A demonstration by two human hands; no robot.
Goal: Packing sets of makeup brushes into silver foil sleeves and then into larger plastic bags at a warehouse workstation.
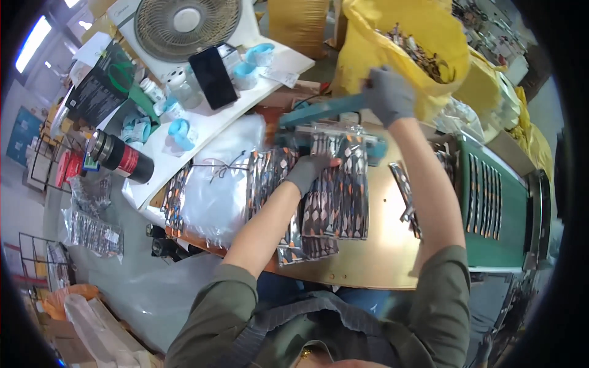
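My gloved right hand (pixel 390 97) is closed around the end of a long teal lever (pixel 325 111), which belongs to a hand-operated bag sealer (pixel 375 149). The lever is raised at a slant above the sealer's bed. At the bed's near side lies a clear plastic bag (pixel 337 211) packed with rows of slim dark pieces with orange and white marks. My gloved left hand (pixel 308 172) holds this bag near its upper edge, thumb on top; the fingers are partly hidden. Other filled bags (pixel 267 175) lie beneath and left of it.
Empty clear bags (pixel 215 205) lie to the left on the table. A white shelf (pixel 175 161) carries a phone (pixel 213 76), tape rolls, a thermos (pixel 121 157) and a fan (pixel 187 21). A yellow sack (pixel 362 46) stands behind; a green conveyor belt (pixel 512 214) with dark pieces runs at right.
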